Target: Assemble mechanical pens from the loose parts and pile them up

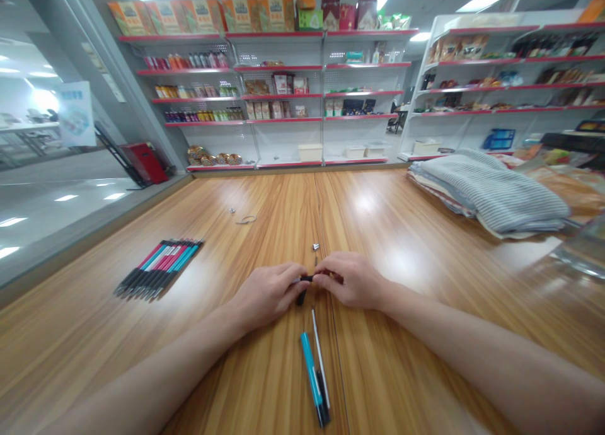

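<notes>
My left hand point(274, 291) and my right hand point(352, 280) meet over the table, fingers closed in a pinch. Between the fingertips shows a small black pen part point(307, 278), gripped from both sides; its ends are hidden by the fingers. A short black piece point(300, 298) sits just under my left fingers. Nearer to me lies a blue pen barrel point(309, 369), with a thin white pen refill point(320, 353) alongside it and a black piece point(322, 388) partly between them. Beyond my fingers is a small shiny metal piece point(316, 246).
On the left, several pink and blue pens point(163, 265) lie in a neat row on the wooden table point(227, 372). Farther back are a thin ring-like loop point(246, 220) and a tiny metal bit point(231, 210). Folded striped cloth point(496, 192) is stacked at right, before stocked shelves point(283, 94).
</notes>
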`<state>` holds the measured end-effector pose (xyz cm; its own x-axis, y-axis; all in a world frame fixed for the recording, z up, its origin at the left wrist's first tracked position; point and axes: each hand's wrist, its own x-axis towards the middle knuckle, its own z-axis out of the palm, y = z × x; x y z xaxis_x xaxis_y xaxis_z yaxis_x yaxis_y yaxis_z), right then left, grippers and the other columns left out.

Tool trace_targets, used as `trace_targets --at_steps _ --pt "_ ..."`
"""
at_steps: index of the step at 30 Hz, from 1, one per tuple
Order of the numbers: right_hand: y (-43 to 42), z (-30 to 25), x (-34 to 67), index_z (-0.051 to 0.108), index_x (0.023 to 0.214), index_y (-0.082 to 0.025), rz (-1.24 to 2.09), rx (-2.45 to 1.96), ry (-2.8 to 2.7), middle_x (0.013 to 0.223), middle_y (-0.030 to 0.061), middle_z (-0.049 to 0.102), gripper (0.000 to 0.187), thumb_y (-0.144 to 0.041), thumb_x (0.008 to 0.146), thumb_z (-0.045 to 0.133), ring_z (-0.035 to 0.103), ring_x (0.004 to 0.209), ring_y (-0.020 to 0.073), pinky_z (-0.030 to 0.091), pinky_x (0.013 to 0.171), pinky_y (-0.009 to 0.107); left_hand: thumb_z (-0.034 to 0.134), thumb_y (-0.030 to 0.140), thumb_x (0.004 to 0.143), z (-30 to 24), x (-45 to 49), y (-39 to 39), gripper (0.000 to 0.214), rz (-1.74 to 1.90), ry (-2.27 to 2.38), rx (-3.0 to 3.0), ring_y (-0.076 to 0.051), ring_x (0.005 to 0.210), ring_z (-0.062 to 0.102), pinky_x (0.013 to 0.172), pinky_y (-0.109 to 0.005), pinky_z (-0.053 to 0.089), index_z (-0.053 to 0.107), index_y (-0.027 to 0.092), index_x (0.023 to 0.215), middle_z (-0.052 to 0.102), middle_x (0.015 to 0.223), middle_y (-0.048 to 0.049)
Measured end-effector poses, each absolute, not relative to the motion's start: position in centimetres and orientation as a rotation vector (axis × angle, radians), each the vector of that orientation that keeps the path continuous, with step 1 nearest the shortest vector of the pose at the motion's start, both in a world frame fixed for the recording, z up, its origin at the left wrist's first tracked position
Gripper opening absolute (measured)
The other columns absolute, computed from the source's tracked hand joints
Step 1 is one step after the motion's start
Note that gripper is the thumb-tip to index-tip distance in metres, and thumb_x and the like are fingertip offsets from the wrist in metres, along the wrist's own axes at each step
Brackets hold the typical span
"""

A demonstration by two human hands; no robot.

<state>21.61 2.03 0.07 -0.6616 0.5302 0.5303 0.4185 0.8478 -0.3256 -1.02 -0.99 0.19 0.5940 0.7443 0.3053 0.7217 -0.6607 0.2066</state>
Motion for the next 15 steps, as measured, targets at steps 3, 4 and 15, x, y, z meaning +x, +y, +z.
trace_targets --at_steps 3,4,15 --pt "1.9 0.18 21.61 0.061 0.096 -0.017 0.258 -0.689 -2.388 0.076 0.0022 0.062 0.017 -0.031 0.087 0.058 0.055 0.068 0.0134 0.041 0.063 0.024 0.035 0.033 0.097 0.2 -1.01 -0.96 0.026 0.534 1.274 2.789 -0.014 0.071 0.055 0.063 -0.025 0.039 0.055 0.019 0.089 0.059 0.082 -0.0019" --pt "1.91 0.17 21.6 0.062 0.094 -0.017 0.249 -0.688 -2.394 0.076 0.0025 0.062 0.015 -0.03 0.088 0.057 0.055 0.068 0.0135 0.04 0.063 0.024 0.035 0.033 0.097 0.21 -1.02 -0.96 0.025 0.539 1.275 2.785 -0.014 0.071 0.056 0.063 -0.025 0.039 0.055 0.019 0.089 0.059 0.082 -0.0019" --pt "1.84 0.2 21.69 0.06 0.096 -0.017 0.255 -0.703 -2.412 0.077 0.0025 0.062 0.019 -0.034 0.088 0.057 0.055 0.07 0.014 0.04 0.065 0.025 0.035 0.033 0.097 0.39 -0.89 -1.07 0.027 0.539 1.258 2.804 -0.013 0.067 0.053 0.061 -0.025 0.038 0.054 0.019 0.085 0.056 0.079 -0.0017"
